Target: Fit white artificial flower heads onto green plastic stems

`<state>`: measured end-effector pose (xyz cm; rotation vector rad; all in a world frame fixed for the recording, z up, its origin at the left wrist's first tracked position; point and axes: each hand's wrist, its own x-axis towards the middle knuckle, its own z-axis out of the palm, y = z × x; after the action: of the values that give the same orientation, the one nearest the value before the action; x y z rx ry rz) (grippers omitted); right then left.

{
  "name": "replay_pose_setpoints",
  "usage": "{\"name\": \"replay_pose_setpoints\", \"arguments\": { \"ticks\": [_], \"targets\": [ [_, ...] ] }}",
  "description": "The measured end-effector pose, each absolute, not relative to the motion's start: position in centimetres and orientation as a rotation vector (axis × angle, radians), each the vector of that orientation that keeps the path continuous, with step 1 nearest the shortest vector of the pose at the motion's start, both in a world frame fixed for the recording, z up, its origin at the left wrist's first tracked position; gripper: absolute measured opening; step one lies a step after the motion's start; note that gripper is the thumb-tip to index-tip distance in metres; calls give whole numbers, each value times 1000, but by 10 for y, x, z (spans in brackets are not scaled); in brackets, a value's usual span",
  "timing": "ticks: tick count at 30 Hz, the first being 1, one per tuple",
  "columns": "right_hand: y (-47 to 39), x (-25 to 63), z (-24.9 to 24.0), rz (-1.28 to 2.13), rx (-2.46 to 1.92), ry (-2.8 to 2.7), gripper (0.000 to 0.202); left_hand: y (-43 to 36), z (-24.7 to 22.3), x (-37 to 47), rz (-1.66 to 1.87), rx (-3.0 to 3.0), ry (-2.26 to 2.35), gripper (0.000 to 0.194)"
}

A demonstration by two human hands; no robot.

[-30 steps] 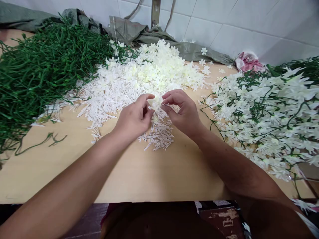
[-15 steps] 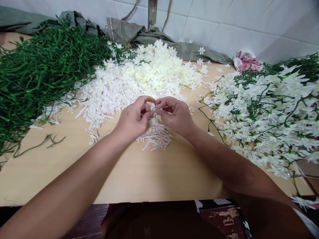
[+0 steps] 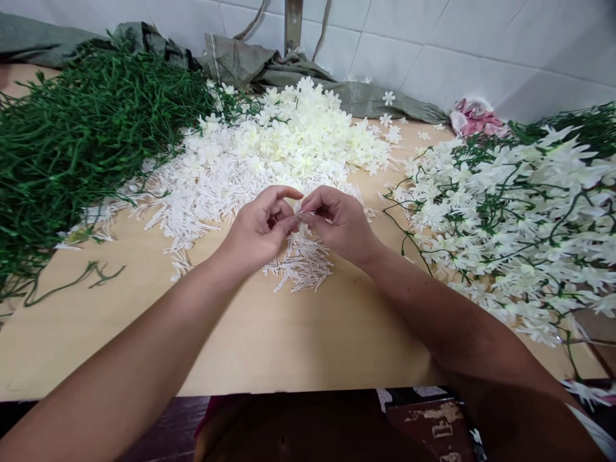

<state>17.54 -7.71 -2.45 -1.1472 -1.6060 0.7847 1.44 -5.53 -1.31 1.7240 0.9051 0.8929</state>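
At the middle of the view my left hand and my right hand meet at their fingertips. Both are closed in a pinch on a small white piece, which the fingers partly hide, so its exact shape is hard to tell. Just below the hands lies a small heap of thin white sticks on the tan table. Behind them rises a large pile of white and pale yellow flower heads, with more white sticks at its left side.
Green stems are heaped on the left, with loose stem bits nearer me. White flowers on green stems cover the right side. A grey-green cloth and a pink and white cloth lie along the tiled wall.
The right fingers have drawn closer together, and the white piece between the fingertips has shifted slightly. Both forearms are nearly where they were.
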Motion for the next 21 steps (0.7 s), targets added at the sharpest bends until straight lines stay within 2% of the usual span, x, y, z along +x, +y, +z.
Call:
{"name": "replay_pose_setpoints", "arguments": {
  "ticks": [8,15,21],
  "targets": [
    [-73,178,-22,981,-1139,-1370,16,-46,-21,16,877,1499,945,5],
    [-75,174,-22,1045,-1114,-1310,23,-47,-20,16,879,1492,975,10],
    [-75,173,-24,1088,-1119,-1273,27,-48,-21,15,862,1405,874,7]
  ]
}}
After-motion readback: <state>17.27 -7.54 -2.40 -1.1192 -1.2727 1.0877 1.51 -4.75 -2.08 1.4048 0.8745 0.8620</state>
